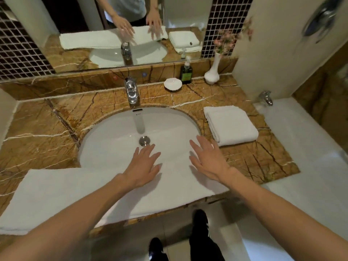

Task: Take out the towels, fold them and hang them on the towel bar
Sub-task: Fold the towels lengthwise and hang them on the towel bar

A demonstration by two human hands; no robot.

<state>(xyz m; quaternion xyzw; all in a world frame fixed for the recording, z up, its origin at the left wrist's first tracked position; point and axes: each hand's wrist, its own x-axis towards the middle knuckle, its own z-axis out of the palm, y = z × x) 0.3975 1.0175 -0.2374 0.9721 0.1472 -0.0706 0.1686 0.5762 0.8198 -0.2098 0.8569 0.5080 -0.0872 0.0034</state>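
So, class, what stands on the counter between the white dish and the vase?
A dark soap bottle stands between the dish and the vase, set slightly further back towards the wall. The head view shows it.

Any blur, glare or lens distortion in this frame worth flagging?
Head view: wide-angle bending curves the counter edges; the wall fixture at top right and the flowers are smeared; left hand and right hand are reasonably sharp; faucet shows small glints; the long towel washes out against the white sink.
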